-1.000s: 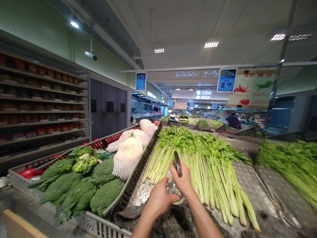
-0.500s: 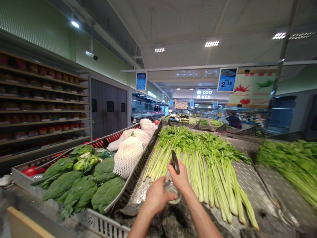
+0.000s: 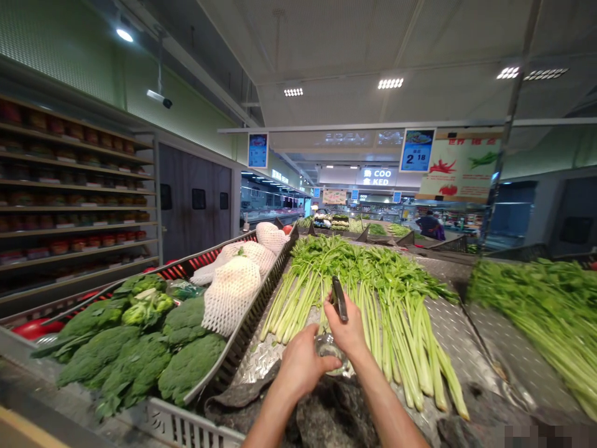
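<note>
My left hand (image 3: 303,361) is wrapped round a clear, glassy round object (image 3: 332,354), its thumb lying across the near side. Just to the right and slightly higher, my right hand (image 3: 346,323) is closed on a slim dark tool (image 3: 340,300), whose black end sticks up out of the fist; whether it has a blade is hidden. Both hands are close together over the near edge of the display. Beyond and to the right of them, celery (image 3: 373,298) lies in a wide row, leaves away from me and pale stalks towards me.
At the left a grey crate (image 3: 177,423) holds broccoli (image 3: 140,348) and pale vegetables in white foam nets (image 3: 233,292). A dark crumpled cloth (image 3: 326,410) lies under my forearms. On the right a mirror panel reflects the greens. A person (image 3: 430,225) is far off.
The view has swung slightly right, so the surroundings shift left in the picture. My hands have moved slightly right together, keeping the same holds.
</note>
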`<state>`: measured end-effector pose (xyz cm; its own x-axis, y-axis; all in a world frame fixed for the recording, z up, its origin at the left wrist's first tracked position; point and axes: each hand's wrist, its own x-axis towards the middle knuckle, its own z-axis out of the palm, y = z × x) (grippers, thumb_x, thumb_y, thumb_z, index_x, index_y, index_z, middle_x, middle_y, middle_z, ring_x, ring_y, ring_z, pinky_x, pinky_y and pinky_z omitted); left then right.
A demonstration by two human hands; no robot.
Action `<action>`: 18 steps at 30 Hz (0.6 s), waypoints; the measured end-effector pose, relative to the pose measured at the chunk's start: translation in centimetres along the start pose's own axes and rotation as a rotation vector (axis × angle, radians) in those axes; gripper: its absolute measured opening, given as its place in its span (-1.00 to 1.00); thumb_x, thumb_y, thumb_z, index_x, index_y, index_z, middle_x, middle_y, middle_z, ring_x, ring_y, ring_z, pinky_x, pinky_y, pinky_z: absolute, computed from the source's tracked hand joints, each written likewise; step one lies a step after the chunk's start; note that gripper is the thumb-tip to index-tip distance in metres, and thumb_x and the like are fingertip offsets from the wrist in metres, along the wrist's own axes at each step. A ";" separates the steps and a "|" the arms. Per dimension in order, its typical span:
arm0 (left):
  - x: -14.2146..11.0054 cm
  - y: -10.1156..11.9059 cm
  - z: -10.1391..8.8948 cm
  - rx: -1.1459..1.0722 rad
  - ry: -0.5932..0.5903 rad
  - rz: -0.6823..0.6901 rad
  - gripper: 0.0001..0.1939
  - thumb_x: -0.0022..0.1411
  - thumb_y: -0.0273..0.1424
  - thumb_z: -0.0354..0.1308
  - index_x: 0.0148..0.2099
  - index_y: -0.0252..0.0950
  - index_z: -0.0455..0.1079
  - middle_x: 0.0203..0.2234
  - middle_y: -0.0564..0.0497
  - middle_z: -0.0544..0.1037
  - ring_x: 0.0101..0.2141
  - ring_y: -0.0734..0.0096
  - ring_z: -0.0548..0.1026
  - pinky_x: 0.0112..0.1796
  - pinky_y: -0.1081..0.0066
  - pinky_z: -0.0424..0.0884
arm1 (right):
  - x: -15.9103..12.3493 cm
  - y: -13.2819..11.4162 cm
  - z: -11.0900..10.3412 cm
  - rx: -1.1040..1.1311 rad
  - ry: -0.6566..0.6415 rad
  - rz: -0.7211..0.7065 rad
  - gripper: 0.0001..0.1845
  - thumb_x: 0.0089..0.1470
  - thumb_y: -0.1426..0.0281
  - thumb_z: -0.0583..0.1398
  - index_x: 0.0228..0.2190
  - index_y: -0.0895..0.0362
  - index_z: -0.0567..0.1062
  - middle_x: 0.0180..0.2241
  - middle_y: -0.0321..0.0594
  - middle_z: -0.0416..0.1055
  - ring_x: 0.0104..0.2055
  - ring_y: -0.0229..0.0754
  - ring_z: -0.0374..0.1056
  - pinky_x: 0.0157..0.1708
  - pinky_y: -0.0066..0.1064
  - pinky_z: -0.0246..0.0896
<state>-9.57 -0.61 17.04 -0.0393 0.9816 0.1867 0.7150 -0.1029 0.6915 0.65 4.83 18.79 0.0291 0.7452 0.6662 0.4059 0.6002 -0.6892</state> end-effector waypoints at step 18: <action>1.6 1.3 2.8 -0.101 -0.055 0.096 -0.20 -0.32 -0.16 0.20 0.02 -0.39 0.15 -0.08 -0.15 0.31 -0.10 0.16 0.26 -0.15 0.39 0.18 | 0.3 1.6 -2.9 -0.121 0.093 0.080 -0.71 -0.14 0.21 0.04 -0.41 0.15 0.35 -0.52 -0.27 0.36 -0.46 -0.24 0.28 -0.43 -0.45 0.12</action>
<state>-6.72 1.32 16.32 0.0659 0.9735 0.2191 0.6400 -0.2097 0.7392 3.98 5.19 18.75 0.1477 0.7556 0.6382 0.5056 0.4969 -0.7053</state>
